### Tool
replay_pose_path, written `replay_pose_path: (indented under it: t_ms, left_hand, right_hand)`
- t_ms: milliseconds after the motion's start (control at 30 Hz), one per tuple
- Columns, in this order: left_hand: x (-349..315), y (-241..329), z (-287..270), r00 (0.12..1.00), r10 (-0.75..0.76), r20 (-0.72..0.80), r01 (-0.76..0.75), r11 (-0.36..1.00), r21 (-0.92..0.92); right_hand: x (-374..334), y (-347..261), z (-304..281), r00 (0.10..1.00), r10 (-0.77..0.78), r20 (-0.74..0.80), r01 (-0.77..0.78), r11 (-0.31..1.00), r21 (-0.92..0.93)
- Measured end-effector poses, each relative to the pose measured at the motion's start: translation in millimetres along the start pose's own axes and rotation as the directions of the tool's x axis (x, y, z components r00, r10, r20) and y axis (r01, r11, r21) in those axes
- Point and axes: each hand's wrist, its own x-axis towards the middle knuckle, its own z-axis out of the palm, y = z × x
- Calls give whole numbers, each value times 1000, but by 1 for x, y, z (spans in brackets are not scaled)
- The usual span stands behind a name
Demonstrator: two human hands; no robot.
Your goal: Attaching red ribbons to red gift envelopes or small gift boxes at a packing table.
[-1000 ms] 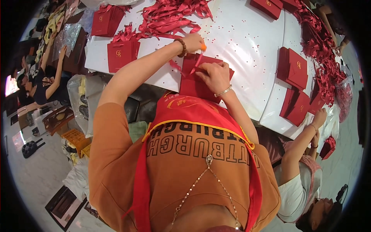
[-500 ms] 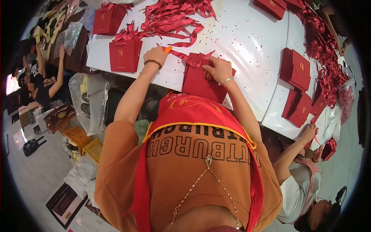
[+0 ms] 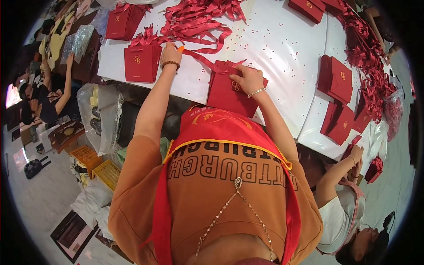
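**Left hand drawing out a ribbon, right hand resting on a red gift bag**

In the upper middle of the frame, we are seeing a flat red gift bag with a gold emblem lying at the near edge of the white table. The left hand, wearing a beaded bracelet and an orange thumb cover, is closing on the end of a red ribbon, which is running rightward to the bag's upper edge. The right hand, wearing a silver bangle, is touching the bag's upper right, thumb and fingers curling; we cannot tell whether they are pinching it. Just left of the left hand, a stack of ribboned bags is standing. A heap of ribbons is spreading along the top. At right, we are noticing more red bags lying, and a co-worker's hand is working below them.
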Motion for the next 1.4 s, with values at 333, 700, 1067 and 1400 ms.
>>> replay_pose_path:
  t_ms: [333, 700, 1067, 1400]
  left_hand:
    - [2, 17, -8, 991, 102, 81, -15, 709, -705]
    - [-89, 94, -27, 679, 643, 356, -558, 766, -319]
    - [-56, 61, -48, 854, 476, 210, 230, 15, -973]
    - [-99, 85, -95, 745, 512, 427, 76, 571, -817]
  right_hand:
    - [1, -2, -2, 1000, 2, 31, -2, 1000, 2]
    - [-15, -10, -37, 990, -110, -87, 94, 981, -172]
    - [-22, 25, -29, 981, 151, 124, -189, 895, 405]
    - [-23, 21, -28, 955, 247, 165, -297, 765, 572]
